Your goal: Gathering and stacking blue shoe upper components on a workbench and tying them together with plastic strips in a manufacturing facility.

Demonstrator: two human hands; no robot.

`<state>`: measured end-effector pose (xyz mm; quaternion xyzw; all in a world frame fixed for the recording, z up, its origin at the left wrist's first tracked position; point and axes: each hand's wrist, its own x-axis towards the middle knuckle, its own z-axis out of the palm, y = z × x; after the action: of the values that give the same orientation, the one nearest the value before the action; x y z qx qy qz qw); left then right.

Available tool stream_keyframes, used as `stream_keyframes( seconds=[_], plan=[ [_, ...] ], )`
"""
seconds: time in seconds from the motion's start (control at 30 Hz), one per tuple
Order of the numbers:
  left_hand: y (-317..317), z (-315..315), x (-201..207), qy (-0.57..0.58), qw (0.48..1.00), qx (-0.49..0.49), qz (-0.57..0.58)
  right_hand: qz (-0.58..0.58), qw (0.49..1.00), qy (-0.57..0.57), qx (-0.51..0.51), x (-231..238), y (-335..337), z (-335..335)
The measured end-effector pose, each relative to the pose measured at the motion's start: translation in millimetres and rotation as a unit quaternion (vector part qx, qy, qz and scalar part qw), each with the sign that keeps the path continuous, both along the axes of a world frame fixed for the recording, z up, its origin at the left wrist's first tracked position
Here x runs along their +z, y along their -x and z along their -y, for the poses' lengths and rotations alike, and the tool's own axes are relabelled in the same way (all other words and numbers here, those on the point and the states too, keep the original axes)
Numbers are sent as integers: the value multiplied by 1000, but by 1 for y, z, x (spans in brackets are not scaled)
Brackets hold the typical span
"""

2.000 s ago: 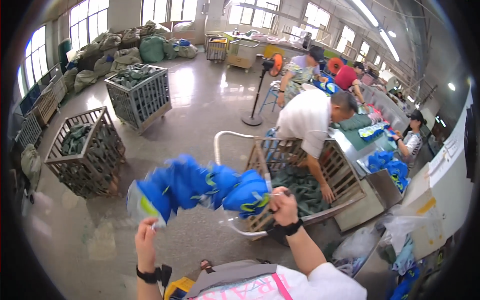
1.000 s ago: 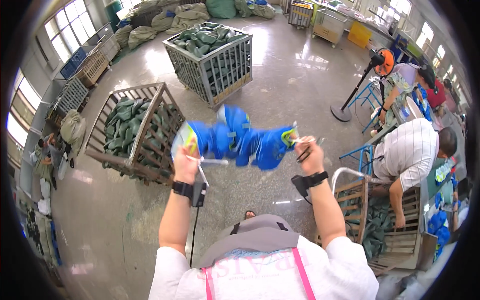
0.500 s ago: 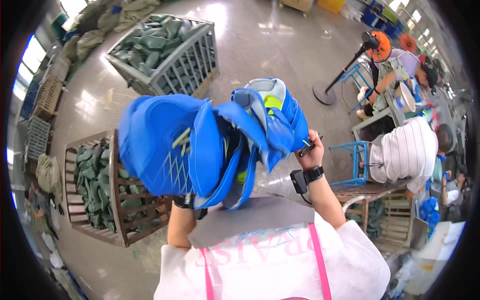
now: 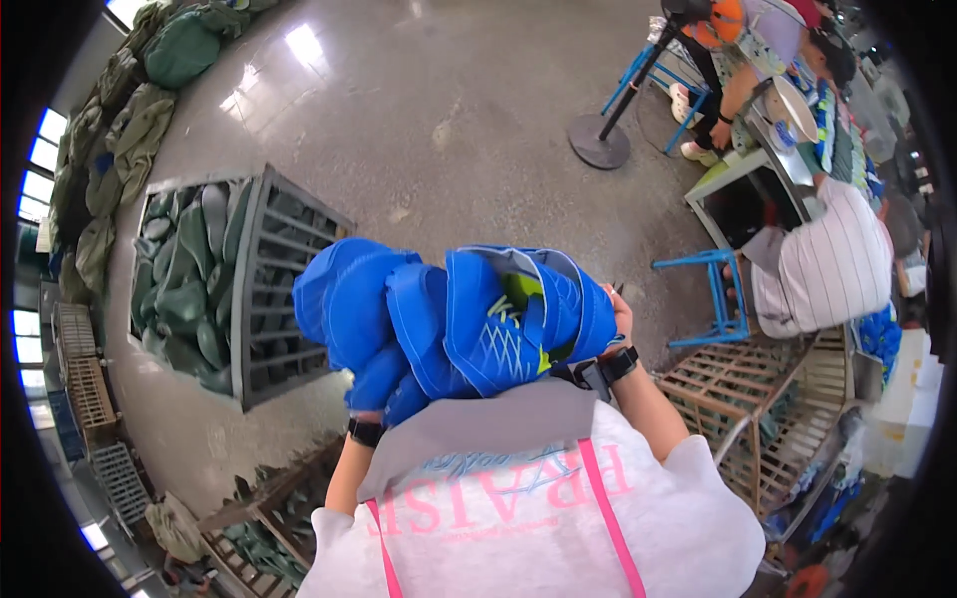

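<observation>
Between my two hands, in front of my chest, is a bundle of blue shoe uppers with white stitching, yellow-green lining and laces. My right hand closes on the bundle's right end; a small dark pointed tool pokes out by its fingers, its kind too small to tell. My left hand supports the left end from below, its fingers mostly hidden under the uppers. Both wrists carry black straps.
A metal crate of green shoe lasts stands left, a wooden one lower left. Sacks line the far left. At right are a fan stand, blue stool, slatted wooden crate and two people seated at work.
I have moved forward, so the metal crate now lies nearer on my left and the wooden one behind it. The bundle of uppers has drawn in closer together between my hands.
</observation>
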<state>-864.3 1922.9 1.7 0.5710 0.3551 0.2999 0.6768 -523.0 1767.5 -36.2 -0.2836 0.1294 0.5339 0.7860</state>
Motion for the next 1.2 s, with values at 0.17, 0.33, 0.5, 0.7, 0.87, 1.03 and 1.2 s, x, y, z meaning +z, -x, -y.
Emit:
stream_keyframes(
  seconds=[0.17,0.33,0.5,0.7,0.87,1.03,1.2],
  plan=[
    [-72,-108,19,-46,997,-12,-61,-50,992,106,35,39,-75,-162],
    [-123,-192,12,-75,994,-3,-77,17,997,39,69,36,-149,-286],
    [-192,-342,-82,522,800,173,239,-28,980,-78,182,2,-226,-428],
    [-372,-591,-64,413,882,127,186,27,991,-69,111,33,-364,-588],
    [-549,-740,10,412,904,-4,117,23,996,-49,-70,55,-465,-641],
    [-703,-834,-8,168,984,-46,-41,-27,985,29,-168,-12,-584,-698],
    [-814,-929,-53,186,982,0,-25,148,970,150,-119,-51,-703,-817]
  ],
)
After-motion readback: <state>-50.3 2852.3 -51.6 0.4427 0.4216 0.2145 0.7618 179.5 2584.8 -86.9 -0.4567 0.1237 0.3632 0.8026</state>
